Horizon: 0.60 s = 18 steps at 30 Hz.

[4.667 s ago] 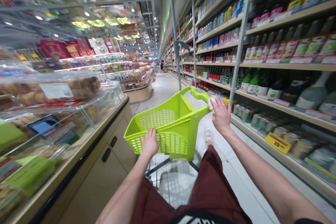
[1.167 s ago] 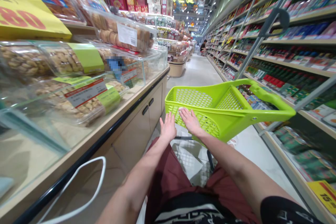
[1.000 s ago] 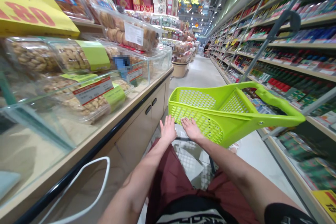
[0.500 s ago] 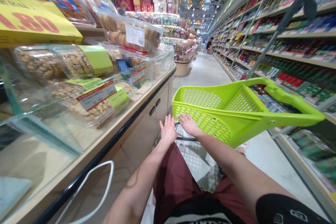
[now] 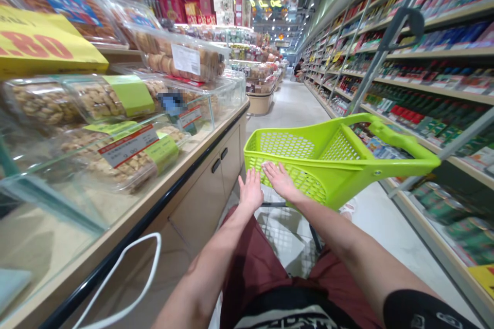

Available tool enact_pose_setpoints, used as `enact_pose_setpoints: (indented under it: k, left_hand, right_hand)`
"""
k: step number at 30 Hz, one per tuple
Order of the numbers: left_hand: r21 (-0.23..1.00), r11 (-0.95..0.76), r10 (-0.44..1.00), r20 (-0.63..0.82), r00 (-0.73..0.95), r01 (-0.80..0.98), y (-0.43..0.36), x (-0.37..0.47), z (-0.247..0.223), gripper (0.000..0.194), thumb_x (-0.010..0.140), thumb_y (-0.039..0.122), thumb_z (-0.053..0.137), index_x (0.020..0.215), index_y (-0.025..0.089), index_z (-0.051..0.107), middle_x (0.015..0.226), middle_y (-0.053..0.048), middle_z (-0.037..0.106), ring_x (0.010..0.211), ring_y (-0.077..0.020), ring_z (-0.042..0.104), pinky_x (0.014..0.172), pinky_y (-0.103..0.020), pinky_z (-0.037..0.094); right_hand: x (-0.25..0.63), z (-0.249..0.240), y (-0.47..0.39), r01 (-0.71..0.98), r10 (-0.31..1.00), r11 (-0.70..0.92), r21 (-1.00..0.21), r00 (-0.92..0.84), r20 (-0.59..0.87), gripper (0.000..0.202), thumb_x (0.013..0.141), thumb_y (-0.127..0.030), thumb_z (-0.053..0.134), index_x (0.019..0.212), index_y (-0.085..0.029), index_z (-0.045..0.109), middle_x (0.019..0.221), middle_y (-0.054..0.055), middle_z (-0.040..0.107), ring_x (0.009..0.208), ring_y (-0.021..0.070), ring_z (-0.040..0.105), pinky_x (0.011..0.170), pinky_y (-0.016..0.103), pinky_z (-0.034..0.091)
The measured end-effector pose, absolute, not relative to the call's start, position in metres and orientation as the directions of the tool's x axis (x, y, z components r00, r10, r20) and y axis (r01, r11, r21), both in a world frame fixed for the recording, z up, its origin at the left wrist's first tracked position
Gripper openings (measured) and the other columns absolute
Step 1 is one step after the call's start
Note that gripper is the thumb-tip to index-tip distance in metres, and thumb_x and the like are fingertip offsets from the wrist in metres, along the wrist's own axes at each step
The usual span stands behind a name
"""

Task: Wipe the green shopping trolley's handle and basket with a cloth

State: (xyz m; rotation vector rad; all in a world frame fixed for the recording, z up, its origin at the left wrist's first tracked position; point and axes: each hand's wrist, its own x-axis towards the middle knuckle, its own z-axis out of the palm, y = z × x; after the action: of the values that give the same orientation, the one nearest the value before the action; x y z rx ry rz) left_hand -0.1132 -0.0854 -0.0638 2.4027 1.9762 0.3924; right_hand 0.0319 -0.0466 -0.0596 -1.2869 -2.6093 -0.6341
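- One green cart (image 5: 341,165) stands beside the counter (image 5: 198,200); work at its side seems under way, how much remains I cannot judge.
- Left hand (image 5: 251,193): fingers spread at its corner, gripping nothing visible.
- Right hand (image 5: 280,182): fingers flat at its side (something white (image 5: 264,165) by the tips); grip is not clear.
- Clear box (image 5: 96,97) contains nuts (image 5: 46,102).

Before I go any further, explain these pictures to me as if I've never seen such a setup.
There is no machine: you're seeing a person's bare hands, through one camera worn on the head, looking forward and down. The right hand seems to rest on the green cart basket, something small and white at its fingertips. The left hand is beside it, fingers extended; I can't tell whether it touches the basket. To the left, a counter bears clear food packs; to the right are stocked shelves.
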Motion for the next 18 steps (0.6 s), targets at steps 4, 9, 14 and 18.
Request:
enact_pose_setpoints:
  k: [4,9,14,18]
  left_hand:
    - [0.143,-0.229,0.963,0.181,0.202,0.963,-0.089,-0.107,-0.062,0.068,0.071,0.023,0.045,0.134,0.016,0.022,0.145,-0.008,0.014,0.133,-0.0223,0.007,0.105,-0.051,0.009]
    - [0.141,-0.214,0.969,0.157,0.191,0.967,-0.088,-0.099,-0.055,0.068,0.071,0.021,0.044,0.135,0.015,0.021,0.145,-0.009,0.013,0.133,-0.0233,0.006,0.105,-0.052,0.009]
    - [0.129,-0.273,0.955,0.154,0.253,0.953,-0.096,-0.081,-0.048,0.069,0.071,0.023,0.046,0.135,0.014,0.020,0.145,-0.010,0.012,0.133,-0.0246,0.007,0.105,-0.053,0.010]
    - [0.112,-0.330,0.934,0.181,0.307,0.937,-0.104,-0.073,-0.048,0.068,0.072,0.023,0.046,0.135,0.013,0.021,0.145,-0.011,0.013,0.133,-0.0244,0.008,0.105,-0.052,0.009]
  right_hand:
    - [0.041,-0.073,-0.065,0.784,0.736,0.549,0.290,-0.618,0.275,0.044,0.083,-0.009,0.034,0.126,-0.014,0.041,0.133,0.011,0.039,0.125,0.0232,0.031,0.102,0.049,0.024]
    - [0.051,-0.034,-0.065,0.814,0.696,0.518,0.263,-0.580,0.423,0.052,0.082,-0.007,0.033,0.134,-0.015,0.029,0.141,0.008,0.024,0.131,0.0216,0.014,0.104,0.050,0.016]
    - [0.074,-0.045,-0.066,0.833,0.741,0.485,0.266,-0.553,0.381,0.055,0.080,-0.005,0.035,0.133,-0.014,0.029,0.139,0.010,0.028,0.130,0.0224,0.019,0.104,0.049,0.018]
    - [0.090,-0.078,-0.085,0.818,0.785,0.507,0.273,-0.569,0.246,0.047,0.081,-0.007,0.035,0.128,-0.011,0.038,0.134,0.011,0.037,0.126,0.0240,0.029,0.102,0.050,0.023]
